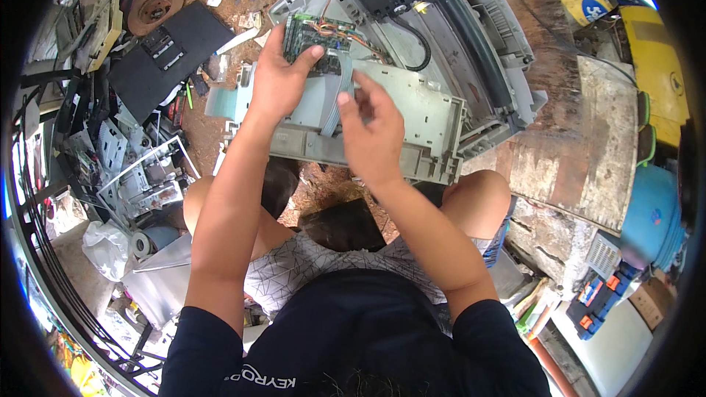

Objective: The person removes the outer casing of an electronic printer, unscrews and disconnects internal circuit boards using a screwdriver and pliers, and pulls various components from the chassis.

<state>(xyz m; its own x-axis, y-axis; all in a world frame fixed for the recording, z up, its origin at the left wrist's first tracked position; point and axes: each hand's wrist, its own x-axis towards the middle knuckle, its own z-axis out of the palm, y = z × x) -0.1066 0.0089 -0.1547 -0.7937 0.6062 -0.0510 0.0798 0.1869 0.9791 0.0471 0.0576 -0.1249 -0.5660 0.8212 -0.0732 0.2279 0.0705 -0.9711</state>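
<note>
My left hand (281,87) grips a green circuit board (300,32) at its near left edge, thumb on top. Thin coloured wires (346,31) run from the board toward the machine behind it. A flat grey ribbon cable (343,82) hangs down from the board's near side. Beside that cable is my right hand (373,131), its thumb and index finger apart and slightly blurred; whether the thumb touches the cable I cannot tell. Beneath both hands lies a pale plastic panel (426,99) with slots and a raised grey edge.
An opened grey machine housing (507,37) with a long black roller stands beyond the panel. Scrap parts (118,147) and a flat black panel (173,51) lie to the left. On the right are a wooden board (588,147), a yellow container (654,66) and a blue one (651,209).
</note>
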